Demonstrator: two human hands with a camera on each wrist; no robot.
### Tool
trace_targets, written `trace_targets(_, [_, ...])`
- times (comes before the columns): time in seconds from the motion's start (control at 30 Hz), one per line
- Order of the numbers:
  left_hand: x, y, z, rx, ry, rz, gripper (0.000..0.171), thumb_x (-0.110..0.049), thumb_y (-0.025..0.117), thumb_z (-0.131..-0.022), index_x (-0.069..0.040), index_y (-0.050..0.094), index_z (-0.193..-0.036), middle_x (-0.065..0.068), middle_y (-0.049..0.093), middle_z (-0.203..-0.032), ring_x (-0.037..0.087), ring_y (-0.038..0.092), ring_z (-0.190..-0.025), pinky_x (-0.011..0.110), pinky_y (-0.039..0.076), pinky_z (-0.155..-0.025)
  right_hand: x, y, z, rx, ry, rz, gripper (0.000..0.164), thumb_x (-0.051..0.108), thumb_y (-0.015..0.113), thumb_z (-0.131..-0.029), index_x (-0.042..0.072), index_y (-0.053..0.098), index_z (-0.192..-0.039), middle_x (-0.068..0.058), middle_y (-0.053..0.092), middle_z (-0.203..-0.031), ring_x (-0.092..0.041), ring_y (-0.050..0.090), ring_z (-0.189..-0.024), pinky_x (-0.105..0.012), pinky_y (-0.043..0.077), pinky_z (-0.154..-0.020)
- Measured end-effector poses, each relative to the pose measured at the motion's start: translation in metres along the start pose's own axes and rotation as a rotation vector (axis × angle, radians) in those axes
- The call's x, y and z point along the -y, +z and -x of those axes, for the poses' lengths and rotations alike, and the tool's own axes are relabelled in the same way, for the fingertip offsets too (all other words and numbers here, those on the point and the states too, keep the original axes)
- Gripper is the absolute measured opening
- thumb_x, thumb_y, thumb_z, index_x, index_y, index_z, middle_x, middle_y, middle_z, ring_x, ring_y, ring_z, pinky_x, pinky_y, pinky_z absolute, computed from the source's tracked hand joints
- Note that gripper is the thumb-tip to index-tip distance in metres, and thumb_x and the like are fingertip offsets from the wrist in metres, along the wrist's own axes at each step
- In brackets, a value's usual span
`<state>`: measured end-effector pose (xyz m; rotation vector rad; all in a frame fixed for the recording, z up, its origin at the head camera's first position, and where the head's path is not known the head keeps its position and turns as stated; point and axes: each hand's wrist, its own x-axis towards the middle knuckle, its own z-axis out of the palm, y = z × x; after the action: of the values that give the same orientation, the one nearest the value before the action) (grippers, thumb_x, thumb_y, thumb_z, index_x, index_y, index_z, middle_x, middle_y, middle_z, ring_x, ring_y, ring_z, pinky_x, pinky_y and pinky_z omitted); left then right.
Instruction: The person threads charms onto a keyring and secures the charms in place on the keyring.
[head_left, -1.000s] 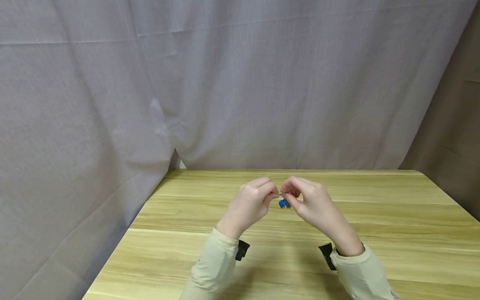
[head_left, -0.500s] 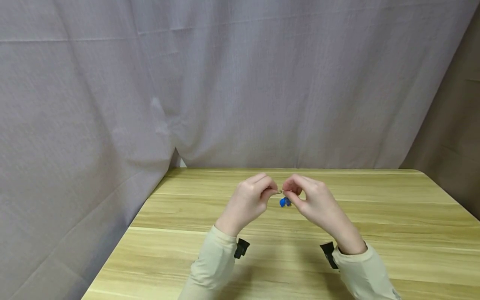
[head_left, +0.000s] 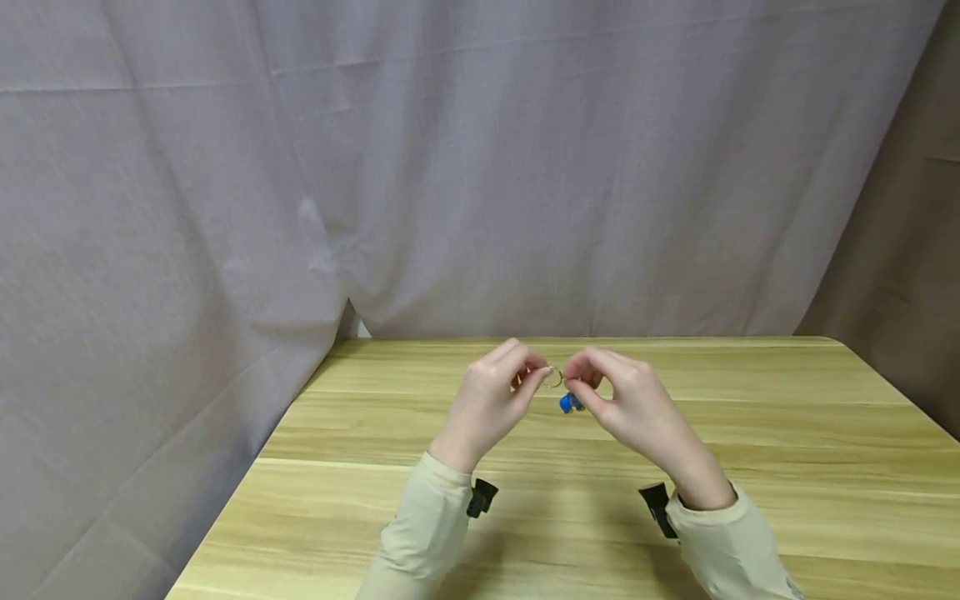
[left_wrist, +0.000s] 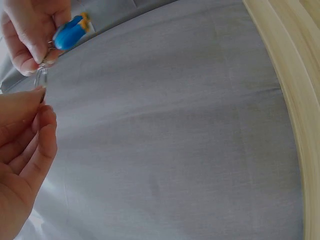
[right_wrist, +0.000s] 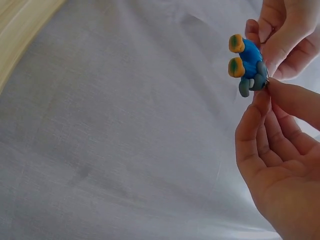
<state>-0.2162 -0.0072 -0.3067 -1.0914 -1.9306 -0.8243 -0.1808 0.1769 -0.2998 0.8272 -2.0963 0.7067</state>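
Observation:
Both hands hold a small keychain above the wooden table, close together. My left hand (head_left: pixel 491 396) pinches the thin metal key ring (head_left: pixel 561 377) between thumb and fingertips, and the ring's round outline shows between the two hands. With thumb and index finger, my right hand (head_left: pixel 626 404) pinches the keychain right where the ring meets the charm. Below those fingertips hangs the charm, a small blue figure (head_left: pixel 567 404). In the right wrist view the figure (right_wrist: pixel 249 57) has two orange-yellow feet and grey-blue parts near the fingertips. The fingers hide the link between ring and figure.
The light wooden table (head_left: pixel 360 517) spreads beneath both hands. Grey cloth (head_left: pixel 480 167) hangs behind it and along its left side. Black wrist mounts (head_left: pixel 482 497) stick out from both pale sleeves (head_left: pixel 427 533).
My left hand has drawn slightly left and up, and more of the key ring now shows between the hands. The right hand stays nearly in place, the blue figure still hanging beneath it.

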Motion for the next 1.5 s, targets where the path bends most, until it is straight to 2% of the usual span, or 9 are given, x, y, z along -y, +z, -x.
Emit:
trace_targets(0.3, [0.0, 0.002, 0.0, 0.007, -0.065, 0.002, 0.007, -0.01, 0.063, -0.093, -0.006, 0.064, -0.087, 0.002, 0.059, -0.076, 0.009, 0.054, -0.064, 0.01, 0.043, -0.06, 0.004, -0.004, -0.002, -0.04, 0.009, -0.045, 0.023, -0.012, 0.072, -0.074, 0.008, 0.064, -0.085, 0.005, 0.063, -0.073, -0.003, 0.054, -0.069, -0.01, 0.043, -0.066])
trace_targets(0.53, [-0.003, 0.005, 0.001, -0.008, -0.113, 0.008, 0.01, -0.007, 0.06, -0.092, -0.005, 0.062, -0.083, 0.003, 0.06, -0.074, 0.01, 0.054, -0.062, 0.01, 0.042, -0.058, 0.005, -0.005, -0.002, -0.046, 0.014, -0.085, 0.009, 0.0, 0.069, -0.086, 0.007, 0.064, -0.086, 0.005, 0.063, -0.073, -0.002, 0.054, -0.069, -0.01, 0.043, -0.066])
trace_targets(0.7, [-0.005, 0.008, 0.001, -0.017, -0.149, 0.022, 0.012, -0.006, 0.058, -0.093, -0.005, 0.062, -0.082, 0.004, 0.059, -0.071, 0.009, 0.052, -0.061, 0.009, 0.04, -0.056, 0.006, -0.004, -0.003, -0.053, 0.019, -0.09, 0.012, -0.002, 0.069, -0.084, 0.008, 0.063, -0.086, 0.006, 0.062, -0.072, -0.002, 0.054, -0.069, -0.01, 0.043, -0.066])
trace_targets(0.97, [-0.01, 0.012, 0.001, -0.036, -0.234, 0.069, 0.013, -0.006, 0.056, -0.094, -0.004, 0.061, -0.082, 0.004, 0.058, -0.07, 0.008, 0.048, -0.06, 0.01, 0.038, -0.053, 0.006, -0.004, -0.003, -0.056, 0.02, -0.097, 0.007, 0.002, 0.068, -0.087, 0.007, 0.063, -0.086, 0.005, 0.064, -0.074, -0.002, 0.055, -0.07, -0.01, 0.044, -0.066])
trace_targets(1.23, [-0.013, 0.015, 0.001, -0.04, -0.324, 0.097, 0.014, -0.007, 0.058, -0.092, -0.004, 0.063, -0.08, 0.005, 0.06, -0.069, 0.006, 0.048, -0.059, 0.012, 0.038, -0.053, 0.007, -0.004, -0.003, -0.063, 0.027, -0.099, 0.024, -0.013, 0.071, -0.075, 0.007, 0.063, -0.086, 0.004, 0.063, -0.073, -0.001, 0.054, -0.069, -0.012, 0.045, -0.064])
trace_targets(1.3, [-0.013, 0.014, 0.0, -0.032, -0.345, 0.098, 0.007, -0.007, 0.06, -0.091, -0.005, 0.062, -0.085, 0.004, 0.062, -0.07, 0.007, 0.05, -0.059, 0.012, 0.039, -0.053, 0.006, -0.005, -0.003, -0.065, 0.032, -0.104, 0.024, -0.013, 0.071, -0.075, 0.007, 0.063, -0.086, 0.005, 0.063, -0.073, -0.001, 0.054, -0.068, -0.012, 0.044, -0.064])
trace_targets(1.33, [-0.013, 0.014, -0.001, -0.024, -0.349, 0.099, 0.002, -0.007, 0.06, -0.09, -0.006, 0.062, -0.09, 0.004, 0.063, -0.072, 0.007, 0.052, -0.06, 0.012, 0.039, -0.053, 0.006, -0.005, -0.002, -0.063, 0.033, -0.104, 0.023, -0.012, 0.071, -0.076, 0.007, 0.062, -0.086, 0.005, 0.063, -0.073, -0.001, 0.054, -0.069, -0.011, 0.044, -0.065])
trace_targets(1.4, [-0.013, 0.013, -0.002, -0.007, -0.329, 0.101, 0.014, -0.005, 0.061, -0.089, -0.007, 0.061, -0.104, 0.003, 0.065, -0.08, 0.009, 0.057, -0.065, 0.013, 0.042, -0.055, 0.005, -0.005, -0.002, -0.052, 0.03, -0.101, 0.02, -0.01, 0.071, -0.078, 0.007, 0.062, -0.086, 0.005, 0.063, -0.074, -0.001, 0.054, -0.069, -0.01, 0.044, -0.066])
trace_targets(1.5, [-0.011, 0.013, -0.003, 0.014, -0.249, 0.098, 0.024, -0.001, 0.061, -0.09, -0.008, 0.063, -0.113, 0.004, 0.066, -0.093, 0.011, 0.061, -0.072, 0.015, 0.046, -0.059, 0.004, -0.005, -0.002, -0.036, 0.023, -0.096, 0.018, -0.007, 0.07, -0.081, 0.007, 0.061, -0.087, 0.005, 0.063, -0.075, -0.002, 0.054, -0.07, -0.01, 0.043, -0.067])
